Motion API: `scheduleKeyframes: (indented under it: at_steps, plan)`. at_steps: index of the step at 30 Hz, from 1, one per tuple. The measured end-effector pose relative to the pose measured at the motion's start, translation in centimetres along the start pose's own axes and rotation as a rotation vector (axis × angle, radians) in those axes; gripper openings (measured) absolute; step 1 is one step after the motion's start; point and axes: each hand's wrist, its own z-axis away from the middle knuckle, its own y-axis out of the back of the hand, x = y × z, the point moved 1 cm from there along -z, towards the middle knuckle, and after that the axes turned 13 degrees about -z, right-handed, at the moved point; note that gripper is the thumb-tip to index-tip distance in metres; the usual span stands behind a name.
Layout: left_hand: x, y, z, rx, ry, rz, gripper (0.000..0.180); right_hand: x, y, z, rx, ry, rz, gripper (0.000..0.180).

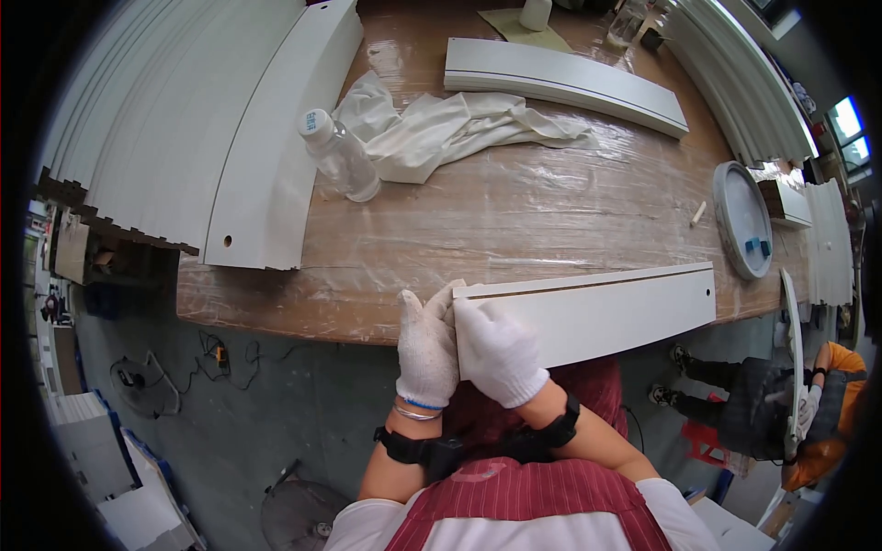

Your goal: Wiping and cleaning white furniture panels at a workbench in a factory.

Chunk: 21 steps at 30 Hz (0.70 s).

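Blue printed characters are seen on the white cap of the clear bottle; none can be read surely.

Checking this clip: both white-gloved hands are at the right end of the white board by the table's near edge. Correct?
Not the right end: the head view shows the left hand and right hand at the white board's left end.

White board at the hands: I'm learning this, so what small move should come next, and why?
Perhaps slide the right hand rightward along the white board for steadier support: this hand and the left hand crowd its left end, while none holds the right.
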Motion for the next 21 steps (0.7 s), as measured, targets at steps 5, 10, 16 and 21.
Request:
scheduleKeyframes:
  at_steps: [5, 10, 16, 21]
  plan:
    - [0.2, -0.4, 0.4, -0.015, 0.028, 0.07, 0.095, 2.9, 2.2, 0.6, 0.172, -0.124, 0.016, 0.038]
    - [0.0, -0.1, -0.3, -0.018, -0.013, -0.064, 0.099, -0.4, -0.7, 0.8, -0.066, 0.009, -0.028, 0.036]
    - [0.6, -0.5, 0.4, 0.003, 0.028, 0.035, 0.095, 3.1, 2.8, 0.1, 0.161, -0.159, 0.039, 0.04]
    - [0.2, -0.1, 0.0, 0.01, 0.039, 0.012, 0.1, -0.6, -0.5, 0.1, -0.003, 0.056, -0.007, 0.02]
